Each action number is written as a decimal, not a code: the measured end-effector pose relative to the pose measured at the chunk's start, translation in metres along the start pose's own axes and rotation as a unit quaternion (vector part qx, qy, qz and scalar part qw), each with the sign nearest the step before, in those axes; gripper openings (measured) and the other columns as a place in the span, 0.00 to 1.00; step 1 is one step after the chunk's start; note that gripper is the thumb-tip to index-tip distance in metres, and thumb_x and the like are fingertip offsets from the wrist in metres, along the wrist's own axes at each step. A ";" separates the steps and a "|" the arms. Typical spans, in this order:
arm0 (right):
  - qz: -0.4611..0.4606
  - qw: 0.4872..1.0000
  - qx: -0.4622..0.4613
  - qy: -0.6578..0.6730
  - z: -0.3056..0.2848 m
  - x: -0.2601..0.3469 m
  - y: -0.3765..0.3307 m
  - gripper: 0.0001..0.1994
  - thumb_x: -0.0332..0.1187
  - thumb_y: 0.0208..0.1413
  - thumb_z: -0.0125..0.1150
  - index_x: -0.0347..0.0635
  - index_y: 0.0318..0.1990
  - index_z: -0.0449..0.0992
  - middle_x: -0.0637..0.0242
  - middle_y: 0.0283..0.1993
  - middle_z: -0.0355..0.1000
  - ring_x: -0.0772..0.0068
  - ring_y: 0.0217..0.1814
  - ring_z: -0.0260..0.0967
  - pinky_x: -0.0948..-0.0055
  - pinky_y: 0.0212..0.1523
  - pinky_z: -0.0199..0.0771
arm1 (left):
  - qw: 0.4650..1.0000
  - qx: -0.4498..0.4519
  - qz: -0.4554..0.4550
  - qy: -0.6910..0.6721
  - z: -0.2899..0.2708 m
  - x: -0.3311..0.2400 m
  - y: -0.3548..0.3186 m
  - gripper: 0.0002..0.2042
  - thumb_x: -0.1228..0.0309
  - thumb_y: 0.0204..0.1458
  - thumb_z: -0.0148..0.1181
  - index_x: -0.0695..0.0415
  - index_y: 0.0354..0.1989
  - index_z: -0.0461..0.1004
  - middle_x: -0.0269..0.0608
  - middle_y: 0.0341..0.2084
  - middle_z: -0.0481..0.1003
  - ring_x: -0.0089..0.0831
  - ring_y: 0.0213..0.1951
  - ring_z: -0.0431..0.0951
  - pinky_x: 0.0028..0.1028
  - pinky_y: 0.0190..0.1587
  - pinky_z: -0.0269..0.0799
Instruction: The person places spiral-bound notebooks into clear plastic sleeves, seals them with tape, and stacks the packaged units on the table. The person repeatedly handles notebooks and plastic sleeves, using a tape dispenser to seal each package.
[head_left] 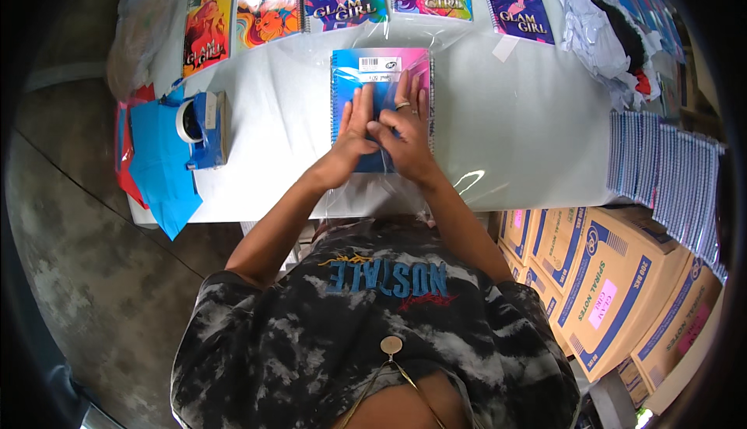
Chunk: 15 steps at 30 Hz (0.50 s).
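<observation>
A spiral notebook (341, 71) with a blue and pink cover lies in front of me, perhaps the top of a stack, with a barcode label (380, 64) near its far edge. Clear plastic film (473, 182) spreads over and around it. My left hand (354, 135) rests flat on the notebook's near left part, fingers straight and pointing away. My right hand (406, 133) presses on the right part, its outer fingers stretched out, one finger bent, and a ring on it. The thumbs nearly meet in the middle. Neither hand grips anything visible.
Several colourful spiral notebooks (268, 9) line the white table's (264, 118) far side. At left are a blue tape dispenser (205, 118) and a blue sheet (161, 166). Crumpled plastic (587, 40) and notebook stacks (661, 157) lie at right; cardboard cartons (615, 281) stand below.
</observation>
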State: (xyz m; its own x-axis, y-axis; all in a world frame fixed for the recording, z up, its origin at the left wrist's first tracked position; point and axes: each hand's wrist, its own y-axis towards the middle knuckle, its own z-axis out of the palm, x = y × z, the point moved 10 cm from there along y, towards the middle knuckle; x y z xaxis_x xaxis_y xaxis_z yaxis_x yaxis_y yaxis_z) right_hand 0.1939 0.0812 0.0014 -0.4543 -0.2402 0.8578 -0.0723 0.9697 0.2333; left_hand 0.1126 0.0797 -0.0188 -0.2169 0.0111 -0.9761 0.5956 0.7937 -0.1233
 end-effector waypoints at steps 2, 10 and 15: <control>-0.033 0.992 -0.017 -0.119 0.010 0.006 0.000 0.12 0.40 0.50 0.56 0.41 0.26 0.74 0.36 0.67 0.39 0.38 0.71 0.29 0.48 0.67 0.23 | 0.985 0.026 -0.034 -0.169 -0.014 -0.002 -0.004 0.35 0.71 0.46 0.46 0.56 0.66 0.45 0.51 0.67 0.40 0.37 0.68 0.37 0.36 0.67 0.31; -0.023 0.977 0.036 -0.210 0.015 0.013 0.003 0.11 0.39 0.47 0.58 0.41 0.24 0.74 0.36 0.67 0.40 0.41 0.72 0.31 0.48 0.67 0.28 | 0.978 0.035 0.065 0.196 -0.131 0.008 0.134 0.21 0.54 0.40 0.68 0.61 0.34 0.76 0.42 0.25 0.75 0.33 0.28 0.73 0.30 0.36 0.68; -0.014 0.974 0.043 -0.223 0.015 0.011 0.001 0.10 0.40 0.47 0.58 0.43 0.24 0.74 0.39 0.67 0.41 0.44 0.72 0.31 0.52 0.68 0.27 | 0.906 -0.168 0.111 0.373 -0.139 -0.063 0.227 0.25 0.46 0.44 0.61 0.62 0.23 0.73 0.38 0.17 0.71 0.24 0.21 0.69 0.26 0.28 0.66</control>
State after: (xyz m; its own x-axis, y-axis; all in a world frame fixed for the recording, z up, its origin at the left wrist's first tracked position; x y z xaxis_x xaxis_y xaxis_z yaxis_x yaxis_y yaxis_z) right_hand 0.1758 0.0800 0.0046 -0.7906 -0.2423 0.5623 -0.1556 0.9677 0.1982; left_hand 0.1535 0.3438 0.0400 -0.6568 0.5017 -0.5629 0.4475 0.8602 0.2445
